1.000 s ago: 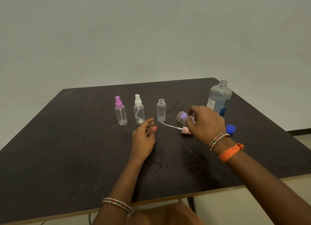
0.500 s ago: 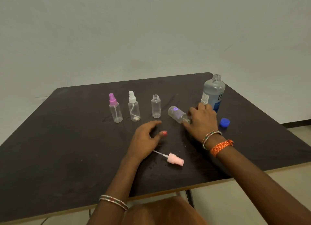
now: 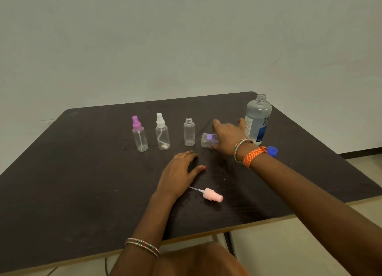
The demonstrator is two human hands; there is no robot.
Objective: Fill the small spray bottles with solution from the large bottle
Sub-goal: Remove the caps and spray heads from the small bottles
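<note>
Large bottle label partly readable, only "re"/"n", rest cut off by curve. Right hand fingers curled round tipped small bottle, neck hidden under palm. Large bottle just beyond fingertips. Left hand flat, fingers relaxed on counter; pink sprayer beside wrist.

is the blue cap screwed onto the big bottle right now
No: the large bottle stands with its threaded neck open, and the blue cap lies on the table beside it, near the right wrist.
</note>
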